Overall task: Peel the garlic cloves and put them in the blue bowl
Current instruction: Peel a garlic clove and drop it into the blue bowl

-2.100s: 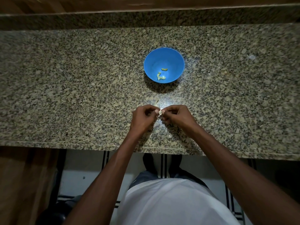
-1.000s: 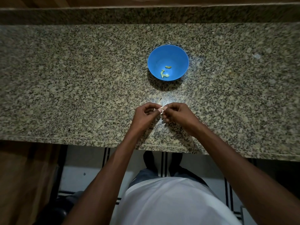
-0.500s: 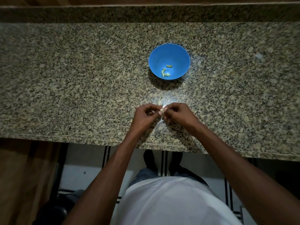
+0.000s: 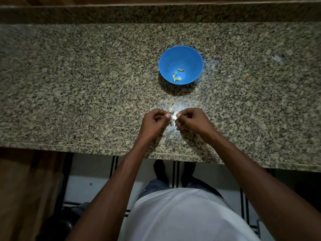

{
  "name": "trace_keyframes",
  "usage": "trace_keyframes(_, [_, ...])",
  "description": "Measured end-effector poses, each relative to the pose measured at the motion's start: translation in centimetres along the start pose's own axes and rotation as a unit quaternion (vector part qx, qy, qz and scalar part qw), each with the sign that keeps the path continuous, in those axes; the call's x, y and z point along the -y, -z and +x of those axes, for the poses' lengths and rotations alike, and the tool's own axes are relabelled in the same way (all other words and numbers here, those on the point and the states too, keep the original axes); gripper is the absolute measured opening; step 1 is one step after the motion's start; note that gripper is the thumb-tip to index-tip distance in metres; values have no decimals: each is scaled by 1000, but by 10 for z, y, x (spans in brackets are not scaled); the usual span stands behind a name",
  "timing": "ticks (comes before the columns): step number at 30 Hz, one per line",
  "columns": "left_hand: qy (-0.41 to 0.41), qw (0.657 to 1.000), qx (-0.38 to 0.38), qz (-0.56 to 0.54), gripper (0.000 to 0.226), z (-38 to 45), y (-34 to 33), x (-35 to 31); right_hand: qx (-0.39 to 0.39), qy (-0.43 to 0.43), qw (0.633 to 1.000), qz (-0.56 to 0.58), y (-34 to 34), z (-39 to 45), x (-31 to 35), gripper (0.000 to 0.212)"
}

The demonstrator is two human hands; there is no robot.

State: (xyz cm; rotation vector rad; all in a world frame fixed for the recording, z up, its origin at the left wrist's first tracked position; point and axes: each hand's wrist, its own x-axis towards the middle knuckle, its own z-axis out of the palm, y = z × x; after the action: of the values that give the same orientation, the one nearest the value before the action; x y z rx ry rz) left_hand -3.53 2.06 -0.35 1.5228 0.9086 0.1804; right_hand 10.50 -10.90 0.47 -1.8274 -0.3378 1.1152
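The blue bowl (image 4: 171,57) stands on the granite counter (image 4: 78,84), straight ahead of my hands. In it lie a few small yellowish peeled garlic pieces (image 4: 177,77). My left hand (image 4: 153,121) and my right hand (image 4: 192,121) are curled fingertip to fingertip near the counter's front edge. Between them they pinch a small pale garlic clove (image 4: 172,121), which my fingers mostly hide. Another unpeeled clove (image 4: 170,109) lies on the counter just beyond my left fingertips.
A raised granite backsplash (image 4: 156,13) runs along the far side of the counter. A small pale scrap (image 4: 277,58) lies at the far right. The counter's front edge (image 4: 86,147) is just below my wrists, with the floor and my feet under it.
My fingertips have drawn slightly apart and the clove on the counter shows more clearly beyond them. The view has shifted a little; the bowl has not moved.
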Motion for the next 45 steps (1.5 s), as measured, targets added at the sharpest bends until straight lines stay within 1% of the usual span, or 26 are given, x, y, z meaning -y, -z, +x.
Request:
trace_keyframes(3, [3,1000,-19,-8,14,-1,3,0,-12,11,999,-52,5,1,-1,20])
trace_keyframes(6, [0,1000,-21,-18,11,-2,6,-1,-30,53,987,-151,6,0,-1,26])
trace_keyframes(10, [7,998,-27,-55,16,-4,8,-2,-37,109,968,-221,1,-3,3,21])
trace_keyframes(13, [7,998,-33,-55,17,-2,11,2,-48,163,952,-254,-1,-3,1,8])
trace_keyframes(15, [6,998,-28,-48,16,-1,12,4,-69,173,951,-249,-1,-2,-1,8])
trace_keyframes(17, [4,999,-21,-46,16,-2,12,2,-81,154,961,-215,0,-3,-1,5])
trace_keyframes(19, [6,999,-13,-49,15,-2,12,0,-83,128,974,-166,3,-5,0,11])
trace_keyframes(21, [3,999,-8,-49,15,-2,11,-1,-61,105,989,-82,3,-7,3,14])
trace_keyframes(22, [0,999,-9,-47,16,-2,10,-1,-34,90,995,-26,1,-8,5,13])
trace_keyframes(24, [-3,999,-11,-44,20,-2,8,-3,19,61,996,64,-2,-9,7,16])
trace_keyframes(25, [-9,999,-10,-43,21,-3,7,-4,31,57,995,76,-4,-9,7,17])
trace_keyframes(28, [-40,999,-13,-22,22,-4,3,-8,27,71,995,58,-5,-10,6,15])
trace_keyframes(31, [-58,998,-31,4,19,-3,0,-9,4,64,997,50,-6,-9,5,16])
trace_keyframes(33, [-62,997,-44,14,17,-3,-4,-8,-16,57,998,30,-10,-8,5,12])
trace_keyframes(37, [-71,995,-56,43,14,-5,-9,-8,-70,78,991,-84,-20,-9,3,12])
trace_keyframes(41, [-45,995,-38,81,18,-4,-10,-11,-98,102,980,-141,-24,-12,6,12])
trace_keyframes(45, [-25,989,6,149,22,2,-4,-20,-109,138,968,-176,-24,-12,6,16])
